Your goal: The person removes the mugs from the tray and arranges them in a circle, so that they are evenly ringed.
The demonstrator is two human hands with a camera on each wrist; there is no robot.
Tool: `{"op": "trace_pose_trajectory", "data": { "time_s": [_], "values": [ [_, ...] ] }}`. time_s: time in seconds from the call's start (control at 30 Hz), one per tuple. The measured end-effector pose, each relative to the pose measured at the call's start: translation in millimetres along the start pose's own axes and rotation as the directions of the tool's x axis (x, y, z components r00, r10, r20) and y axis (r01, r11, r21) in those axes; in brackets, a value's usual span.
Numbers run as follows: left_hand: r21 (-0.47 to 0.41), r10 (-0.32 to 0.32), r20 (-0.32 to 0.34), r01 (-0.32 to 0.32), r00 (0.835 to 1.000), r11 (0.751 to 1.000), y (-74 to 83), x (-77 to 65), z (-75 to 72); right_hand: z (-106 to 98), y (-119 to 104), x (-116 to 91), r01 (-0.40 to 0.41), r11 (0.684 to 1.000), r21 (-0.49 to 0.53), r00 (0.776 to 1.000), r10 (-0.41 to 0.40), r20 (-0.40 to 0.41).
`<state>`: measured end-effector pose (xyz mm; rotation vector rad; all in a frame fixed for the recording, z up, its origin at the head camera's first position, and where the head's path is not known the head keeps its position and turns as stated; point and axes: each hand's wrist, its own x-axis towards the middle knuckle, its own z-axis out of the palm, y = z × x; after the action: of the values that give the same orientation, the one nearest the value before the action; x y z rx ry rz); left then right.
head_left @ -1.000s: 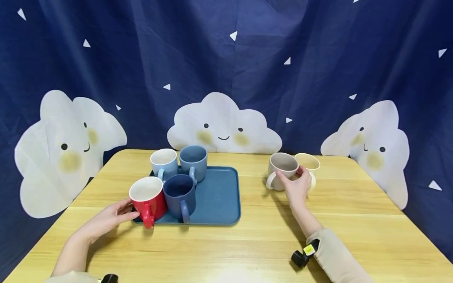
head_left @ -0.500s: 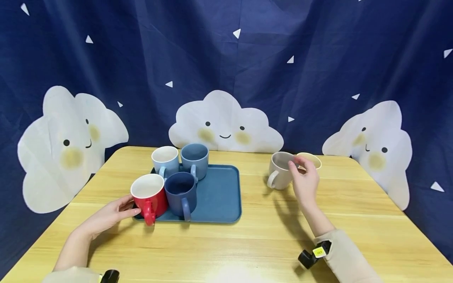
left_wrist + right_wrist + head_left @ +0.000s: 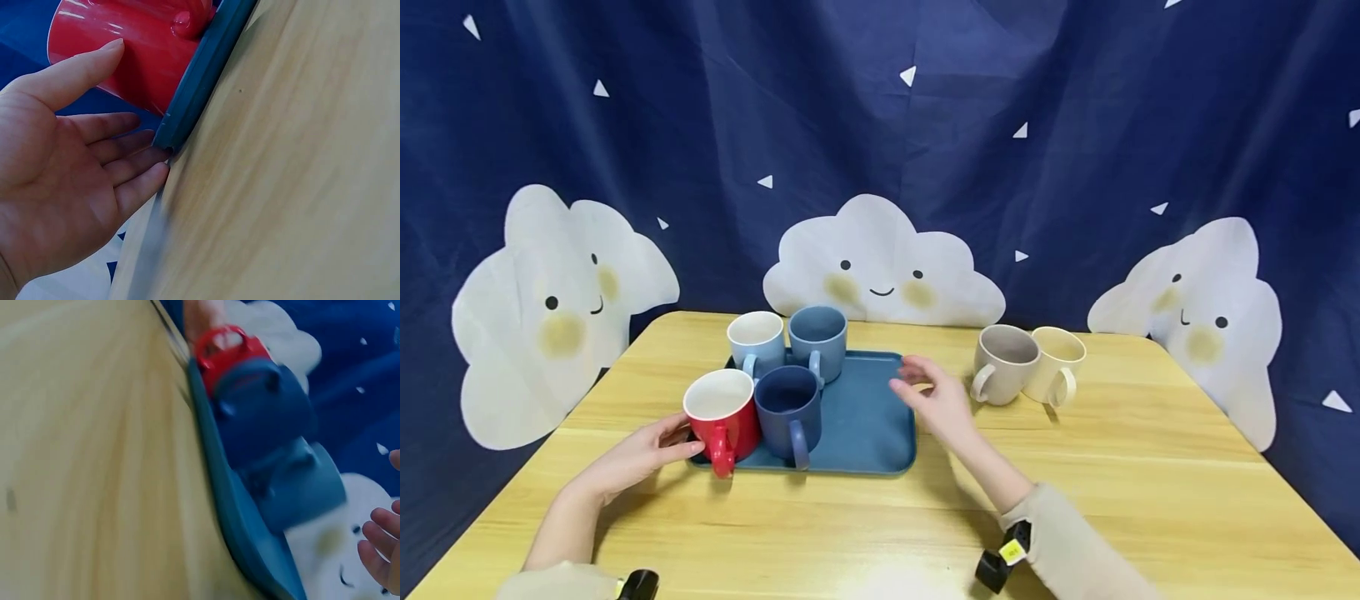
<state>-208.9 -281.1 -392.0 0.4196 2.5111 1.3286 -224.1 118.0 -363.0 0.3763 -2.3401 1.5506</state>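
Observation:
My left hand [image 3: 643, 458] is at the tray's left end, its fingers extended by the tray corner and its thumb beside the red mug [image 3: 727, 417]. In the left wrist view, the thumb [image 3: 94, 69] overlaps the mug's side; contact is unclear. Over the right edge of the blue tray [image 3: 868, 408] is my right hand [image 3: 940, 404], holding nothing, its fingers loosely bent. On the tray stand the red mug, a navy mug [image 3: 788, 417], a light blue mug [image 3: 757, 346] and a grey-blue mug [image 3: 818, 342].
A taupe mug [image 3: 1006, 367] and a cream mug [image 3: 1055, 367] stand side by side at the back right of the wooden table [image 3: 1112, 467]. Behind the table hangs a dark blue curtain [image 3: 962, 158] with cloud faces.
My right hand has let go of the taupe mug, leaving it beside the cream one, and has moved left to the tray. The left hand stays by the red mug.

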Motion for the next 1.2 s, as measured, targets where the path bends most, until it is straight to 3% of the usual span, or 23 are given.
{"op": "trace_pose_trajectory", "data": {
  "time_s": [0.3, 0.5, 0.83, 1.2],
  "values": [
    [0.0, 0.001, -0.002, -0.001, 1.0, 1.0, -0.5, -0.7, 1.1, 44, -14, -14, -0.02, 0.998, 0.066, 0.971, 0.003, 0.238],
    [-0.007, -0.005, 0.001, 0.005, 1.0, 1.0, -0.8, -0.6, 2.1, 62, -19, -24, -0.035, 0.997, 0.069, 0.942, 0.01, 0.336],
    [0.002, -0.006, -0.003, 0.006, 1.0, 1.0, -0.1, 0.5, -0.1, 83, -27, -20, -0.063, 0.997, 0.033, 0.96, 0.052, 0.275],
    [0.001, -0.016, 0.0, 0.016, 1.0, 1.0, 0.0, -0.2, 0.2, 103, -27, -3, -0.078, 0.996, -0.049, 0.959, 0.088, 0.269]
  ]
}}
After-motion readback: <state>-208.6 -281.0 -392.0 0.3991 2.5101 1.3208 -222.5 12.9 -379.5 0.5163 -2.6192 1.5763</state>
